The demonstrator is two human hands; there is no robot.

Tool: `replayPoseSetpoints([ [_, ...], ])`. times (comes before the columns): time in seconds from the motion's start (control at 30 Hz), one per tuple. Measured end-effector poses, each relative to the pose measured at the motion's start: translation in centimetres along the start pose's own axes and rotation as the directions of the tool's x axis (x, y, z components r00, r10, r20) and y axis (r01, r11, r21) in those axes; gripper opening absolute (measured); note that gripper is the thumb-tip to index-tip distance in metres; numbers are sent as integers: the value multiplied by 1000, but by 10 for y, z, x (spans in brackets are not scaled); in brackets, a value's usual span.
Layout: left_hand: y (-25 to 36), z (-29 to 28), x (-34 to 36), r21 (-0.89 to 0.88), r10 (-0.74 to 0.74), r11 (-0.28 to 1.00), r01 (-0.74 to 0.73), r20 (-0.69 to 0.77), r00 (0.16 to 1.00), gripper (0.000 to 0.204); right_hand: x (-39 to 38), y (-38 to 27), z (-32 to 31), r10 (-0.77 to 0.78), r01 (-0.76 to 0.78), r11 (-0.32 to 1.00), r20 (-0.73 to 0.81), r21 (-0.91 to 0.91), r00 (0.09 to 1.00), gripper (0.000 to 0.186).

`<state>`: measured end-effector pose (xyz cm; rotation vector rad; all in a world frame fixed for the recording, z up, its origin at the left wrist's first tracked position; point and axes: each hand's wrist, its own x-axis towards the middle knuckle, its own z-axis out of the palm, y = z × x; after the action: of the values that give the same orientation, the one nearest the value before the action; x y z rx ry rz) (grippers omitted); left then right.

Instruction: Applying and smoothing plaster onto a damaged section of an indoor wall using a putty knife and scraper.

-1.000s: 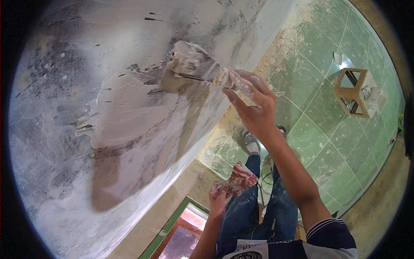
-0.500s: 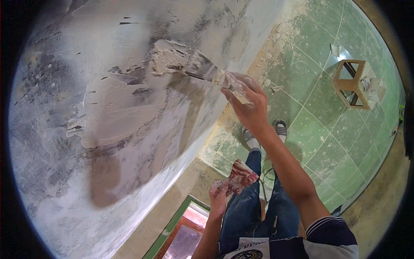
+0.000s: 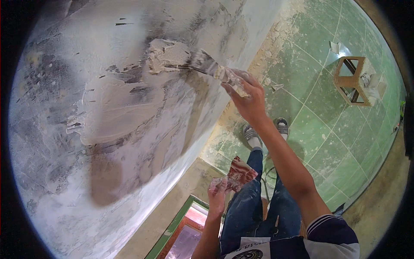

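My right hand [image 3: 248, 93] is closed around the handle of a putty knife [image 3: 206, 63]. Its metal blade is smeared and slightly blurred, with its edge at a thick lump of wet putty [image 3: 169, 56] on the wall [image 3: 47, 185]. Below that lump, a smoother spread of putty [image 3: 123, 116] covers part of the grey, patchy surface. Lower down, near my legs, my left hand [image 3: 218, 190] pinches a flat reddish-brown, putty-smeared plate [image 3: 240, 174] by one corner. The plate is apart from the wall. Both hands carry white residue.
Green floor tiles [image 3: 317, 125] are speckled with white splashes, and crumbled debris [image 3: 278, 39] lies along the wall's foot. A brown stool-like frame [image 3: 354, 81] stands at the right. A green-framed opening [image 3: 174, 226] is at lower left. My sandalled feet [image 3: 252, 134] are on the tiles.
The putty knife's blade has shifted slightly right, and the lump on the wall now looks broader and flatter. The plate in my left hand has barely moved.
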<state>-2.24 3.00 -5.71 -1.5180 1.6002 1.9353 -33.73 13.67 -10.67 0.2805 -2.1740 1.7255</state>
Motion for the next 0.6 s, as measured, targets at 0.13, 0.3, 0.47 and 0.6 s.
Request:
replayPoseSetpoints([
  [0.13, -4, -6, 2, 13, -1, 1000, 1, 16, 1000, 17, 25, -46, 7, -64, 66, 993, -25, 95, 998, 36],
  [0.3, -9, -4, 3, 27, 51, 998, -53, 78, 996, 19, 9, -10, 17, -94, 93, 995, 18, 37, 995, 36],
  [0.47, -12, -8, 4, 92, 18, 996, -21, 32, 999, 19, -24, 31, 3, 17, -18, 998, -11, -54, 1000, 37],
  [0.6, -7, -8, 1, -10, -1, 1000, 2, 30, 1000, 22, -6, -1, 4, -37, 37, 999, -42, 2, 998, 38],
])
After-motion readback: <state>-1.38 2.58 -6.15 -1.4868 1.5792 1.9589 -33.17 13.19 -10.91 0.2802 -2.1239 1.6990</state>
